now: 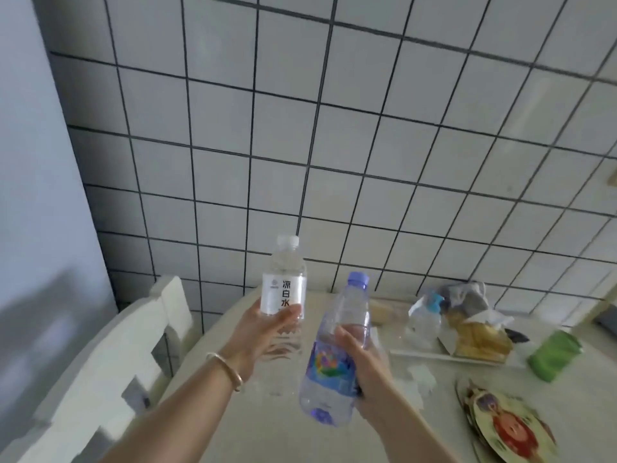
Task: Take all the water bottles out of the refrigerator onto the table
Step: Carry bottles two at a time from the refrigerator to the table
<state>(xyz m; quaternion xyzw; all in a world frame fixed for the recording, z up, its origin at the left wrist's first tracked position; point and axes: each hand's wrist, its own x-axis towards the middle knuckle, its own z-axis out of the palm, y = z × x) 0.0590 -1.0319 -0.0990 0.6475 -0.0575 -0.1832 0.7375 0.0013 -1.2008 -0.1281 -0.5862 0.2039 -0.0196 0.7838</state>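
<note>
Our right hand (362, 357) curled around a clear, ribbed bottle with a purple cap (337, 349), tilted above the pale table (213, 426). Our left hand (267, 332), a thin bangle (227, 370) at its wrist, gripped an upright clear bottle with a white label (285, 285) over the table's near edge, before glossy white wall tiles (367, 145).

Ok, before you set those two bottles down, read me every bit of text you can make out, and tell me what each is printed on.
"凉白水": black characters running down the white label of the clear white-capped plastic bottle in the left hand.
Small logo beside those characters: too small to read.
Colourful label on the clear purple-capped plastic bottle in the right hand: blurred, unreadable.
Round printed card on the table: picture only, no legible text.
</note>
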